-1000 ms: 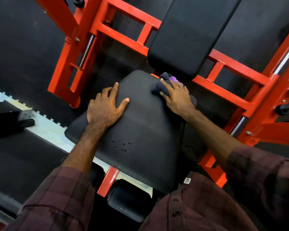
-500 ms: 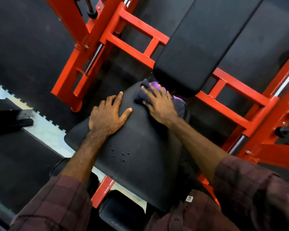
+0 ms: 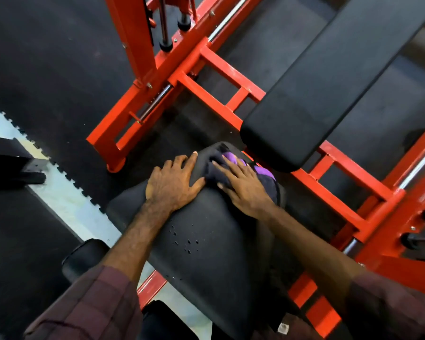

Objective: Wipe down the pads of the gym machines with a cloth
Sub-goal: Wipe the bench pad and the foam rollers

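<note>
At the centre of the frame, the right hand (image 3: pixel 243 186) lies with straight, slightly spread fingers pressed flat on a crumpled dark grey and purple cloth (image 3: pixel 265 177). The cloth sits on the far end of the black padded seat (image 3: pixel 211 241), just below the long black padded backrest (image 3: pixel 329 82) in the upper right. Just left of it, the left hand (image 3: pixel 172 182) rests flat on the seat, fingers spread. Water droplets (image 3: pixel 185 241) dot the seat. The red steel frame (image 3: pixel 206 89) surrounds both pads.
</note>
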